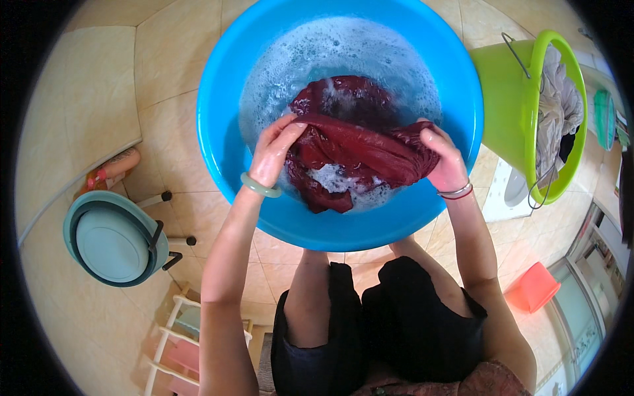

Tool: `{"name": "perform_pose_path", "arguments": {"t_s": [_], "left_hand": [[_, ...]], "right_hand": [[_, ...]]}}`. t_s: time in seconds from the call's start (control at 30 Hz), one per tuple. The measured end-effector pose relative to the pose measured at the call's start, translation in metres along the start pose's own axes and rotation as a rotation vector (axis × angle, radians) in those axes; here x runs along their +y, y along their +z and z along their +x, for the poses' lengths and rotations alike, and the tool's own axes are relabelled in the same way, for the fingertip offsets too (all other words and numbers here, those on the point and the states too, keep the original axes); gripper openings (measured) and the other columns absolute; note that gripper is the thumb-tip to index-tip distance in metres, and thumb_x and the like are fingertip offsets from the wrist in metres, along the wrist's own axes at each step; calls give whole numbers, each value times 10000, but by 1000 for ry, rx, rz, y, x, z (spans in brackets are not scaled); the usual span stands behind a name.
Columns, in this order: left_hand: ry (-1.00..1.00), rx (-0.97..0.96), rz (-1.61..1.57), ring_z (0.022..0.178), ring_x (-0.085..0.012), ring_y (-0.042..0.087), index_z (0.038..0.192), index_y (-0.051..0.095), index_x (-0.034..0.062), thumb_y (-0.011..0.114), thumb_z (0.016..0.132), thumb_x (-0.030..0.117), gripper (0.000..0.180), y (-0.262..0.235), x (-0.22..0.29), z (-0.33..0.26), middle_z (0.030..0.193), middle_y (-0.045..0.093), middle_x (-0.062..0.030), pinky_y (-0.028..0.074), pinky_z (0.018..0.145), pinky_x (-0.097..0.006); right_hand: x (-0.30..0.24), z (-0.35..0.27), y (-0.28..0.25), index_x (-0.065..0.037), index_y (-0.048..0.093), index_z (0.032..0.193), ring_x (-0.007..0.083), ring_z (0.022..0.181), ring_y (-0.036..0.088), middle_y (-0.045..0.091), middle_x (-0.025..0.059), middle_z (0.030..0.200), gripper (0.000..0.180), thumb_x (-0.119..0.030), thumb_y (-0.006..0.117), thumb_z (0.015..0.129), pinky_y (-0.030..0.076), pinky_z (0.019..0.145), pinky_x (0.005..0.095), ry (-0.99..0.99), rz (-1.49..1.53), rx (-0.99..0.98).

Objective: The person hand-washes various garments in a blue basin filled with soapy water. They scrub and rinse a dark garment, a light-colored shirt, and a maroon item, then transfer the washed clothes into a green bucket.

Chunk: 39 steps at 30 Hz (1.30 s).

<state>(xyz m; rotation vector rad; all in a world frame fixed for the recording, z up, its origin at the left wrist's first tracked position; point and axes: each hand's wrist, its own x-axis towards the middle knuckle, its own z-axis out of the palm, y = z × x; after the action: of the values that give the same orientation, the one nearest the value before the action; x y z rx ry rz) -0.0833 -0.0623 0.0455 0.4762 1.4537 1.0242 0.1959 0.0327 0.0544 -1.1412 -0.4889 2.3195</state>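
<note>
A wet dark-red cloth (370,148), perhaps a garment, is stretched between my hands over a large blue basin (221,142). Foamy, soapy water (343,46) fills the basin, and the cloth's lower folds lie in it. My left hand (274,148) pinches the cloth's left edge between thumb and fingers. At the other end, my right hand (446,158) grips a bunched part, with some fingers hidden behind the fabric. On the left wrist is a pale green bangle; a silver bracelet and a red string circle the right one.
A lime-green bucket (508,105) holding grey cloth stands right of the basin. At the left is a pale teal folding basin (112,237). A white rack (165,346) stands at lower left, a coral-pink container (533,288) at lower right. Beige tiles (175,63) cover the floor.
</note>
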Motion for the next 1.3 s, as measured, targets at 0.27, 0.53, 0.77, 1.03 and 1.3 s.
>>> {"name": "perform_pose_path", "arguments": {"t_s": [0.27,0.53,0.77,1.03,1.3], "left_hand": [[145,-528,494,732,-86,472,812,557,13,662,848,119,154,4,28,-19,734,523,-31,388,659,-273],[306,-357,925,940,-320,615,1000,648,13,695,849,329,353,7,1,-14,1002,635,-151,487,825,-384],[324,208,1097,1058,-360,584,1216,587,80,641,881,250,380,23,-46,68,1157,609,-182,473,911,-422],[-140,22,-724,1169,-234,538,1360,457,113,574,942,383,511,53,-50,73,1296,551,-85,423,1017,-389],[-246,-181,-1007,1057,-204,587,1358,459,96,492,985,199,389,67,-29,23,1181,592,-77,477,945,-372]], "right_hand": [[-2,1,-19,-27,637,890,27,814,529,599,-49,846,294,-318,628,931,438,723,203,217,-551,79],[36,62,-28,-78,411,1351,357,1213,481,418,204,1390,700,-444,694,826,462,941,443,-282,-1585,366],[75,109,-21,-63,389,1385,396,1143,547,543,231,1262,704,-411,670,842,468,930,471,-117,-1732,346],[55,66,46,16,657,971,250,821,693,691,187,937,383,-346,696,852,517,730,344,-336,-921,126],[70,9,117,-90,525,632,197,571,562,462,49,708,392,-407,724,751,464,517,305,-1053,-1425,-268]]}}
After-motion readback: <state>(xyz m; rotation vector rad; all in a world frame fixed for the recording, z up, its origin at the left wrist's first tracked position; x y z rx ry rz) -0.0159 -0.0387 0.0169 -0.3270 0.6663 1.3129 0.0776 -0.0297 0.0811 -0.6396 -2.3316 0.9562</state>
